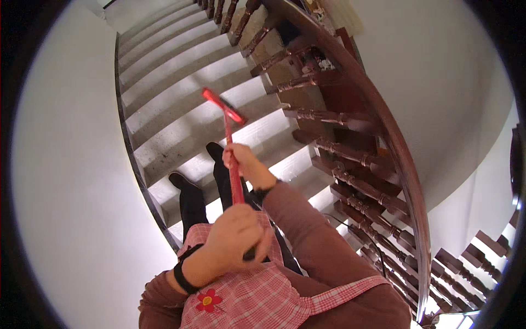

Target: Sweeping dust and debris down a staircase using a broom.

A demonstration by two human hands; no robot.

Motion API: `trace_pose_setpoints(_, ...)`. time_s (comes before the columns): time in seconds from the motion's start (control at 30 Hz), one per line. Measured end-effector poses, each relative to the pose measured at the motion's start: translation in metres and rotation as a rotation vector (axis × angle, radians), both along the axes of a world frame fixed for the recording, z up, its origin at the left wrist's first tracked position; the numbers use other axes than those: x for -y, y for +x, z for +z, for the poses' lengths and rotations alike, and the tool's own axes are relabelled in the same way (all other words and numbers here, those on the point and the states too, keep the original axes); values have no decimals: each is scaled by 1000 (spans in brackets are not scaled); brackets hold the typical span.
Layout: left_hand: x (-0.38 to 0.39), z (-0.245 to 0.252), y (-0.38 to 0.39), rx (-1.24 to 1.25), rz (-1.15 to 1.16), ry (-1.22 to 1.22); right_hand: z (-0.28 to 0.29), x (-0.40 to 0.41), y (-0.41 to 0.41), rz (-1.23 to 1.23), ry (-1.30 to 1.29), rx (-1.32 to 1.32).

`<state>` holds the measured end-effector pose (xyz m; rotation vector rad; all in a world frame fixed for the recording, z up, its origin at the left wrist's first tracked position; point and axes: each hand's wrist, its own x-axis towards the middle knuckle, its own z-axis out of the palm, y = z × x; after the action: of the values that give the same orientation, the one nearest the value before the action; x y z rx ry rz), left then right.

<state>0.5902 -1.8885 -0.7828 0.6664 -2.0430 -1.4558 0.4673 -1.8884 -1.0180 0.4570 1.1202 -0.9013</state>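
Note:
A red long-handled tool with a narrow crosswise head and a dark strip along it points away from me over the stairs; whether it is a squeegee or a brush, I cannot tell. My right hand is closed around the middle of its handle. Nearer my body, in front of the apron, my left hand grips the handle's rear end, with a dark part showing below the fingers. The head is over the pale stair treads; contact with them is unclear. Dark specks lie on several treads.
My dark shoes are on the steps, below the tool's head. A white wall with dark edging curves along the left. On the right runs a brown wooden handrail with turned balusters. A dark cable hangs near the lower balusters.

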Motion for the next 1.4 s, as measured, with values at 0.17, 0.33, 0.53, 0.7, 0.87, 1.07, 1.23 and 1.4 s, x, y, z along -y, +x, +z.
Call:
trace_pose_setpoints(0.17, 11, 30, -13, -212, 91, -72, 43, 15, -6, -83, 57, 10)
trace_pose_setpoints(0.33, 18, -22, -26, -154, 65, 27, -10, 35, -70, -3, -29, -390)
trace_pose_setpoints(0.53, 8, -39, -24, -92, -41, 49, -28, 19, -54, 149, 25, -323)
trace_pose_setpoints(0.7, 13, 15, -10, -152, 20, -29, 28, 18, 7, 188, -7, -97)
trace_pose_setpoints(0.87, 12, 11, -10, -248, 82, -104, 45, 47, -9, 327, -116, -330)
trace_pose_setpoints(1.07, 9, -62, -34, -186, 43, -18, -17, 72, -75, 333, -136, -626)
trace_pose_setpoints(1.23, 13, -76, -51, -168, -33, -58, -46, 61, -87, 244, -124, -436)
trace_pose_setpoints(1.4, 17, 2, -37, -140, -172, 6, 15, 32, -27, 293, -105, -148)
